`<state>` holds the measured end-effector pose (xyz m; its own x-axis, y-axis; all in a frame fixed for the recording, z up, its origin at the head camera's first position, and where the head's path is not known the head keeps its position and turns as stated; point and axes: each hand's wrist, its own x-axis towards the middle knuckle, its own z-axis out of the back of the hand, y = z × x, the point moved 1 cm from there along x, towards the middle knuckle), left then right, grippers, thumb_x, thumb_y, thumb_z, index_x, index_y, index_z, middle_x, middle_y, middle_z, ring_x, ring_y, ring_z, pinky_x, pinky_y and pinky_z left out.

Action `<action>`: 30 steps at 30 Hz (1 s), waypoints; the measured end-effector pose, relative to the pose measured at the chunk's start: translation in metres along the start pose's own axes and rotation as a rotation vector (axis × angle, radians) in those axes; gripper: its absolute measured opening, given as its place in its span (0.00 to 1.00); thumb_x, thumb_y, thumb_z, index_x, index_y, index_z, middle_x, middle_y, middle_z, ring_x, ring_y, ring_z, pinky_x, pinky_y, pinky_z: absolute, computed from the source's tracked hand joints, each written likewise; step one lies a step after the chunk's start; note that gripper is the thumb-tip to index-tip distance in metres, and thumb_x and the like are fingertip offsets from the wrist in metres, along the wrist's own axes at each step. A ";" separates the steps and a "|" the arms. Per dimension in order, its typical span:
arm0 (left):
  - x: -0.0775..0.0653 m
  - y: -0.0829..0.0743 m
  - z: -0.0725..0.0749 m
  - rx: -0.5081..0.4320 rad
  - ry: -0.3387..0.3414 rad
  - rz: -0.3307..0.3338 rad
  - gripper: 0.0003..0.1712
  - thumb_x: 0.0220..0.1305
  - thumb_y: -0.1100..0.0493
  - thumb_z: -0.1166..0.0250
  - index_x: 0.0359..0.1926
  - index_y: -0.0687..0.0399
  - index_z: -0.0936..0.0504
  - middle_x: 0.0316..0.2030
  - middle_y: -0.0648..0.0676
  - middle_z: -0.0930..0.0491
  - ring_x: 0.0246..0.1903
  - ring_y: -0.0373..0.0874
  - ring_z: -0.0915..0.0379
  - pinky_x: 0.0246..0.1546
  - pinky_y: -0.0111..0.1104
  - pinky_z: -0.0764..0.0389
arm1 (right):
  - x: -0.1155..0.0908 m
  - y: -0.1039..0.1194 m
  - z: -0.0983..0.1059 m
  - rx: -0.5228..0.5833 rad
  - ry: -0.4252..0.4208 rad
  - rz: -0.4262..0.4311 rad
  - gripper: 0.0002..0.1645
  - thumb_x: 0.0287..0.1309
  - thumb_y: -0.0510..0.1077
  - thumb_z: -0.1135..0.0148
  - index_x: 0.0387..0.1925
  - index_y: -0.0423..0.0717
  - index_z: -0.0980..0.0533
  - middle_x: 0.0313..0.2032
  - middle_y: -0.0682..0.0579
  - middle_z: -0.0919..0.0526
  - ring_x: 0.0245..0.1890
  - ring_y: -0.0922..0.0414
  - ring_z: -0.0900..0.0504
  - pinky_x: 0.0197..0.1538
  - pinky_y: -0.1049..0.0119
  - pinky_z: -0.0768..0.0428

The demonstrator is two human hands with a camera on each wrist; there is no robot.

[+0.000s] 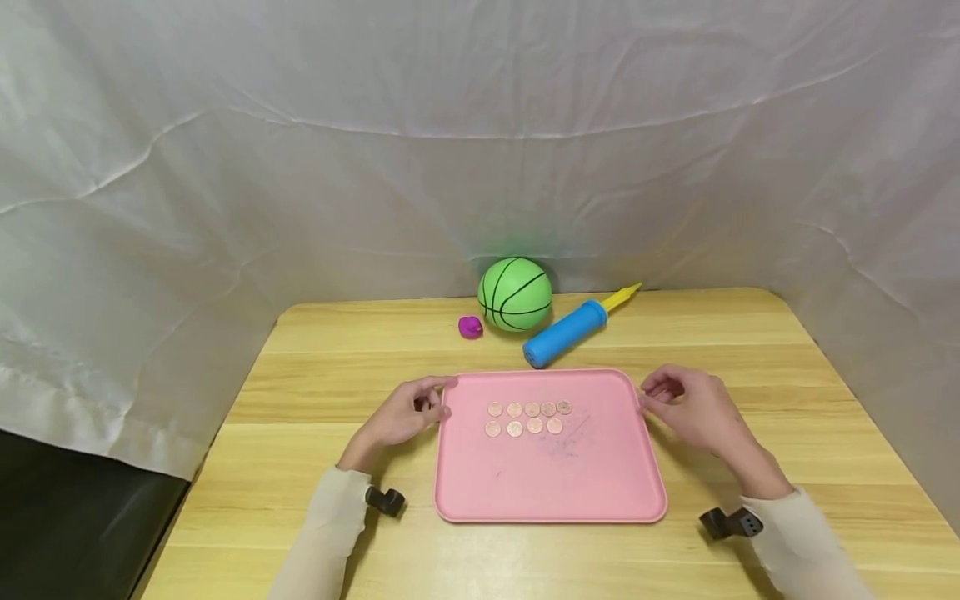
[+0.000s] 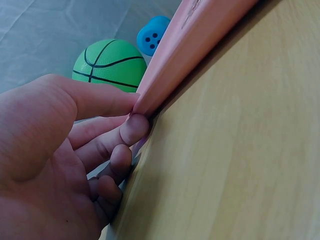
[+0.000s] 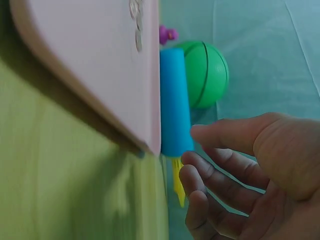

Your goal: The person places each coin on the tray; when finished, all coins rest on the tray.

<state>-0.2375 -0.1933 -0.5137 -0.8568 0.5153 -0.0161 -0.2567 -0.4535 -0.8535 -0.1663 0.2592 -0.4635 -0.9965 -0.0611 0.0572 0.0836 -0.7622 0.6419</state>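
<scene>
Left hand (image 1: 401, 417) pinches the pink tray (image 1: 551, 475) at its edge; right hand (image 1: 693, 408), apparently released, hovers just beside the opposite rim.

No readable text, label, brand or number anywhere, not on flat pink plastic tray (image 1: 551, 475), not on small copper coins (image 1: 528, 417)

Both arms wear long, close-fitting cream sleeves (image 1: 330, 517) that end at the wrists. A small black camera mount (image 1: 386, 500) sits strapped under the left wrist, and a matching black mount (image 1: 731, 523) with tiny pale dots sits under the right. The hands are bare.
</scene>
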 end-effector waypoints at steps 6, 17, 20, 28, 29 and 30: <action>0.000 0.001 0.000 0.004 0.000 0.004 0.31 0.73 0.67 0.32 0.74 0.66 0.24 0.36 0.57 0.18 0.33 0.41 0.31 0.36 0.25 0.28 | -0.007 -0.016 0.014 -0.010 -0.018 -0.025 0.10 0.70 0.44 0.27 0.47 0.42 0.15 0.39 0.48 0.11 0.38 0.55 0.17 0.35 0.70 0.21; 0.000 0.002 -0.001 -0.002 0.008 0.016 0.30 0.75 0.67 0.33 0.75 0.65 0.24 0.35 0.53 0.20 0.33 0.40 0.31 0.36 0.25 0.29 | -0.029 -0.050 0.016 -0.047 -0.076 -0.016 0.07 0.71 0.41 0.29 0.45 0.42 0.14 0.37 0.49 0.11 0.34 0.66 0.21 0.36 0.71 0.21; 0.001 0.001 -0.001 -0.002 0.009 0.024 0.30 0.75 0.67 0.34 0.75 0.64 0.24 0.35 0.53 0.19 0.34 0.40 0.31 0.37 0.25 0.28 | -0.035 -0.057 0.019 -0.041 -0.090 -0.019 0.06 0.71 0.42 0.29 0.45 0.43 0.14 0.38 0.49 0.10 0.34 0.70 0.21 0.36 0.72 0.20; -0.001 0.000 0.000 0.003 0.008 0.028 0.31 0.74 0.66 0.32 0.75 0.64 0.24 0.36 0.54 0.19 0.34 0.40 0.30 0.37 0.25 0.28 | -0.043 -0.071 0.032 -0.027 -0.046 -0.021 0.08 0.70 0.41 0.27 0.46 0.42 0.14 0.39 0.48 0.09 0.34 0.72 0.20 0.39 0.73 0.19; -0.001 0.000 0.000 0.003 0.007 0.027 0.31 0.74 0.66 0.32 0.75 0.64 0.24 0.36 0.54 0.19 0.34 0.40 0.30 0.37 0.25 0.28 | -0.043 -0.072 0.033 -0.024 -0.034 -0.016 0.09 0.70 0.41 0.27 0.47 0.41 0.14 0.39 0.48 0.09 0.34 0.71 0.20 0.39 0.73 0.19; -0.001 0.001 0.000 0.004 0.008 0.022 0.31 0.74 0.66 0.32 0.75 0.64 0.24 0.36 0.54 0.19 0.34 0.40 0.30 0.37 0.25 0.28 | -0.044 -0.074 0.035 -0.021 -0.021 -0.011 0.10 0.70 0.40 0.28 0.48 0.39 0.14 0.39 0.48 0.09 0.34 0.71 0.20 0.39 0.73 0.19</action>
<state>-0.2373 -0.1941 -0.5140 -0.8588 0.5108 -0.0388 -0.2396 -0.4676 -0.8509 -0.1281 0.3410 -0.4862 -0.9971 -0.0393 0.0658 0.0719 -0.7764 0.6261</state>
